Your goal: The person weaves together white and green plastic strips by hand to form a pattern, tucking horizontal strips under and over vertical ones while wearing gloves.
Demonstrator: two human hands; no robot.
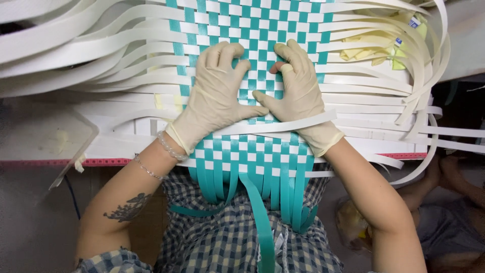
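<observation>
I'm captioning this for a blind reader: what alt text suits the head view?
Two gloved hands, left hand and right hand, press flat on a teal-and-white checkered woven mat of plastic strips lying on a white table. Loose white strips fan out sideways, and teal strips hang toward the person's checked shirt.

**Two gloved hands, side by side**

Both arms reach forward. The left hand (217,96) lies flat, fingers bent a little. The right hand (298,93) lies flat too. Their thumbs point at each other. Both wear pale gloves. The left forearm has a tattoo.
</observation>
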